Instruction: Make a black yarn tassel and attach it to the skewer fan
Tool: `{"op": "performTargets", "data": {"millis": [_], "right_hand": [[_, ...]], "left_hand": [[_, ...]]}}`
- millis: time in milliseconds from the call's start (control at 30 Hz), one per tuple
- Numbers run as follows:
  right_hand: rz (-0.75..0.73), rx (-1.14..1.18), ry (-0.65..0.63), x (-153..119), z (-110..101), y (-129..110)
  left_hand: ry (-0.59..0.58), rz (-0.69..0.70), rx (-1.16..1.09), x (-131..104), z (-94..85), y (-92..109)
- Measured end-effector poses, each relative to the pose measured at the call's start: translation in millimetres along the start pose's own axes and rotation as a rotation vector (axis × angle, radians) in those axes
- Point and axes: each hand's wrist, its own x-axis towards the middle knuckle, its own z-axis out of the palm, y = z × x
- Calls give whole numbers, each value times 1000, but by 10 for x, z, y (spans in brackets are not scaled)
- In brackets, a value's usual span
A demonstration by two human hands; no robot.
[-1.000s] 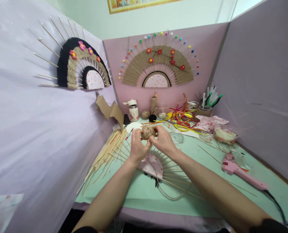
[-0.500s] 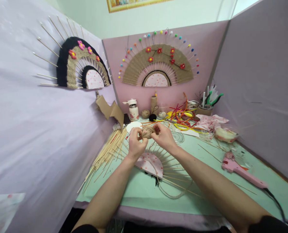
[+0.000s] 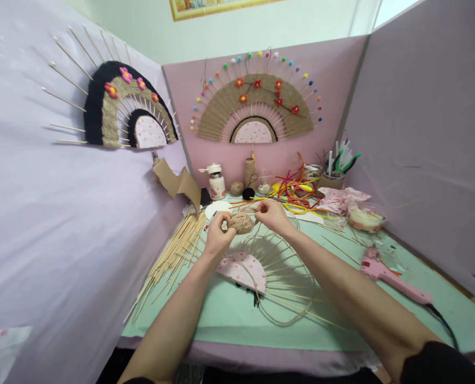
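Note:
A ball of jute twine (image 3: 242,223) is gripped in my left hand (image 3: 220,232), above the table. Just right of the ball, my right hand (image 3: 272,216) pinches a strand of the twine. Below both hands lies a half-round base (image 3: 243,272) covered in white cloth with pink dots. Thin sticks (image 3: 287,285) fan out from its curved edge, and black ends hang from its straight side. A loose length of twine (image 3: 279,321) loops across the base and the sticks at the right.
Bamboo sticks (image 3: 173,256) lie piled at the left. A pink glue gun (image 3: 395,280) with a black cord rests at the right. Along the back stand a white bottle (image 3: 217,184), coloured pipe cleaners (image 3: 293,189) and a pot with green-handled pliers (image 3: 333,178). Two finished fans (image 3: 257,104) hang on the walls.
My right hand has moved away from the ball, drawing a strand out to the right. The ball now shows more fully in my left hand. The whole view has shifted slightly.

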Motion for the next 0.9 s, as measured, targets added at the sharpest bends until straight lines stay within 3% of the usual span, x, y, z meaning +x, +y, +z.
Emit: {"op": "performTargets", "data": {"millis": [200, 367, 700, 900], "right_hand": [[176, 164, 36, 145, -303, 111], [228, 208, 144, 196, -629, 173], [288, 246, 419, 186, -1364, 386], [344, 354, 572, 147, -1562, 553]], "left_hand": [[25, -483, -485, 135, -92, 68], [172, -738, -676, 319, -176, 84], [288, -755, -571, 946, -275, -76], [347, -741, -383, 1269, -179, -396]]}}
